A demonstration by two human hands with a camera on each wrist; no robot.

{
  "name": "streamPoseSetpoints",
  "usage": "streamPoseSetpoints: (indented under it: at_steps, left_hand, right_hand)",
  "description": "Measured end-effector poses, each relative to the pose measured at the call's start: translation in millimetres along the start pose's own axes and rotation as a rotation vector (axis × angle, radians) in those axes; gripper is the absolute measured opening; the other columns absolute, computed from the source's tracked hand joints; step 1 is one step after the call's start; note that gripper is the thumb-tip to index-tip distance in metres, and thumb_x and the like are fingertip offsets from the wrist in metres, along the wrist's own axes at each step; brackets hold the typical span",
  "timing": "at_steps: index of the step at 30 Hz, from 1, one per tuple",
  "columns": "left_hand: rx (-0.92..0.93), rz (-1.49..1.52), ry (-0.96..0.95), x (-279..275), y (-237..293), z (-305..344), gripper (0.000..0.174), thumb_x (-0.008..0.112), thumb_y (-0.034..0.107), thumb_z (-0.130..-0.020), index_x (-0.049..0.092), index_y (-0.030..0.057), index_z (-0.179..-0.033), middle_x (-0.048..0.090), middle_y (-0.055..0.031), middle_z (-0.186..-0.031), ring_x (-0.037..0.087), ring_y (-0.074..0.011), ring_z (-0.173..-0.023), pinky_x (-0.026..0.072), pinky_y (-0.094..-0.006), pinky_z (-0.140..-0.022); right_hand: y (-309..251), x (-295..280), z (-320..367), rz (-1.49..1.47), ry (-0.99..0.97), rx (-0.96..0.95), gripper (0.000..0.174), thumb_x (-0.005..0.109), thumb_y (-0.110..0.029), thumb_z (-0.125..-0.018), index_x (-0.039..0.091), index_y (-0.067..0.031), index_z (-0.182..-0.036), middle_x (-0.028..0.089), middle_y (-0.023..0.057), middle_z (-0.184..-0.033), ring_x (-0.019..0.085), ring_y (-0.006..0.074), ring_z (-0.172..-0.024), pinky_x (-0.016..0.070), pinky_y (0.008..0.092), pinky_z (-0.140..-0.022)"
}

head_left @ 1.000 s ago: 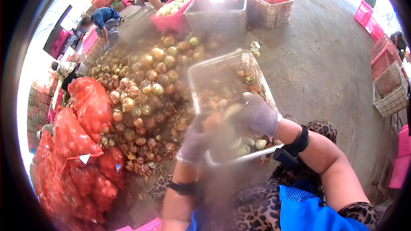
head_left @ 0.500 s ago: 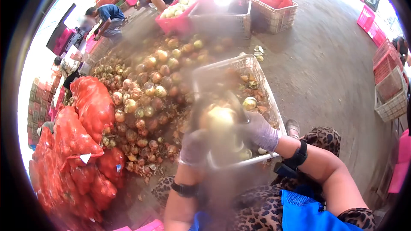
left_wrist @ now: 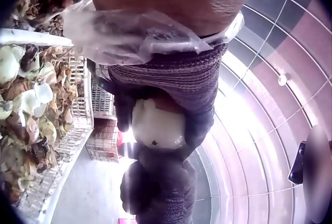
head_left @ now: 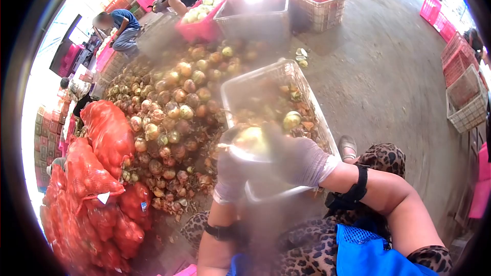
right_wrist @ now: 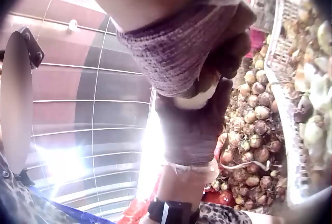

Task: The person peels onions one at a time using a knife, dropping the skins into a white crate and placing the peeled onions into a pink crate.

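A pale, partly peeled onion [head_left: 251, 140] is between my two gloved hands, over the near end of a white plastic crate [head_left: 327, 138]. My left hand [head_left: 231, 174] grips it from the left; the left wrist view shows the bare white onion [left_wrist: 158, 125] inside the curled fingers. From the right, my right hand [head_left: 302, 161] bends its fingers against the same onion [right_wrist: 197, 100]; whether a tool is also in this hand I cannot tell. Skins and peelings [left_wrist: 36, 99] lie in the crate, along with a greenish onion [head_left: 292, 120]. A smear blurs the middle of the head view.
Unpeeled onions [head_left: 179, 102] form a large heap left of the crate. Red mesh sacks [head_left: 97, 184] are stacked at the left. Beyond are a pink crate of peeled onions [head_left: 202, 13], a grey crate [head_left: 253, 18] and a crate with a red sack [head_left: 317, 7]. Two people crouch at the back.
The onion in my hands has shifted slightly left and down, with my right hand now further across it. A greenish onion has appeared in the crate since the first frame.
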State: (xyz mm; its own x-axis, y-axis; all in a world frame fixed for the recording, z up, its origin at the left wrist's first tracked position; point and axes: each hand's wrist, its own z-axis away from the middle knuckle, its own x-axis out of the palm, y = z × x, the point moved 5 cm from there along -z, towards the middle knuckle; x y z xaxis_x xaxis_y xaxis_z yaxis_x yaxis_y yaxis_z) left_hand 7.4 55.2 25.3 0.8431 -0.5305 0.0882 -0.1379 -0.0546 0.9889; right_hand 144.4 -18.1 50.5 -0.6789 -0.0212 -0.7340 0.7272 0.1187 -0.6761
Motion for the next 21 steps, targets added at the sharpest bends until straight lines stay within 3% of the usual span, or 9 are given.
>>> streamPoseSetpoints:
  at_steps: [1,4,7,9,11,13,17,20,21]
  left_hand:
    - [0.041,-0.128,0.000,0,1,0,0.098,0.092,0.033,-0.054,0.039,-0.0013,-0.129,0.054,-0.0136,-0.120,0.056,-0.0231,-0.109,0.0508,-0.0359,-0.094]
    - [0.064,-0.126,-0.035,0,2,0,0.098,0.093,0.030,-0.053,0.039,-0.0021,-0.128,0.054,-0.0140,-0.119,0.056,-0.0230,-0.109,0.0509,-0.0354,-0.094]
    - [-0.013,-0.071,-0.012,4,11,7,0.097,0.093,0.029,-0.053,0.039,-0.0023,-0.128,0.056,-0.0137,-0.118,0.057,-0.0227,-0.108,0.0512,-0.0353,-0.093]
    - [-0.010,-0.110,-0.034,-11,-16,11,0.093,0.092,0.024,-0.054,0.040,-0.0018,-0.127,0.056,-0.0137,-0.117,0.058,-0.0232,-0.107,0.0519,-0.0356,-0.092]
    - [-0.091,0.014,-0.035,-11,-10,12,0.090,0.090,0.018,-0.054,0.042,-0.0010,-0.127,0.057,-0.0136,-0.116,0.058,-0.0239,-0.106,0.0527,-0.0360,-0.091]
    - [-0.256,0.306,-0.021,-2,6,21,0.086,0.088,0.012,-0.054,0.043,0.0004,-0.127,0.057,-0.0135,-0.116,0.059,-0.0246,-0.106,0.0535,-0.0362,-0.090]
    - [-0.320,0.269,-0.128,-5,1,19,0.084,0.084,0.007,-0.055,0.043,0.0028,-0.128,0.057,-0.0129,-0.118,0.058,-0.0248,-0.107,0.0533,-0.0361,-0.090]
    - [-0.314,0.245,-0.156,-3,-11,24,0.084,0.084,0.007,-0.055,0.043,0.0033,-0.128,0.056,-0.0125,-0.119,0.057,-0.0241,-0.109,0.0522,-0.0358,-0.091]
    - [-0.329,0.244,-0.177,-5,-19,27,0.084,0.084,0.007,-0.055,0.043,0.0034,-0.128,0.056,-0.0121,-0.120,0.057,-0.0235,-0.109,0.0519,-0.0357,-0.092]
  right_hand:
    - [1,3,-1,0.034,-0.050,0.046,0.076,0.069,-0.025,-0.068,0.032,0.0094,-0.124,0.058,0.0270,-0.094,0.065,0.0391,-0.071,0.0527,0.0427,-0.058]
    - [-4,1,0,0.187,0.051,-0.022,0.079,0.069,-0.024,-0.068,0.028,0.0083,-0.128,0.059,0.0283,-0.092,0.065,0.0390,-0.068,0.0523,0.0433,-0.057]
    - [-4,0,-4,0.213,-0.132,0.047,0.086,0.069,-0.024,-0.068,0.023,0.0049,-0.134,0.058,0.0296,-0.095,0.065,0.0382,-0.066,0.0515,0.0427,-0.054]
    - [10,11,-8,0.214,-0.059,-0.019,0.089,0.070,-0.027,-0.067,0.022,0.0023,-0.136,0.056,0.0299,-0.098,0.063,0.0375,-0.062,0.0509,0.0422,-0.052]
    - [20,11,-11,0.199,-0.064,-0.012,0.089,0.071,-0.029,-0.067,0.022,0.0008,-0.135,0.055,0.0297,-0.101,0.063,0.0366,-0.060,0.0505,0.0420,-0.051]
    - [27,9,-11,0.168,-0.147,0.076,0.087,0.072,-0.030,-0.067,0.025,0.0003,-0.133,0.054,0.0289,-0.103,0.063,0.0355,-0.062,0.0503,0.0420,-0.050]
    - [9,5,-7,0.221,-0.132,0.041,0.088,0.072,-0.029,-0.066,0.024,-0.0002,-0.135,0.054,0.0234,-0.106,0.064,0.0333,-0.074,0.0517,0.0419,-0.057]
    - [15,8,-7,0.352,0.026,-0.120,0.080,0.073,-0.029,-0.067,0.035,0.0022,-0.130,0.058,0.0217,-0.099,0.064,0.0340,-0.073,0.0525,0.0410,-0.062]
    - [30,14,-11,0.396,-0.053,-0.023,0.072,0.068,-0.022,-0.072,0.035,-0.0002,-0.132,0.060,0.0202,-0.094,0.064,0.0328,-0.071,0.0527,0.0402,-0.061]
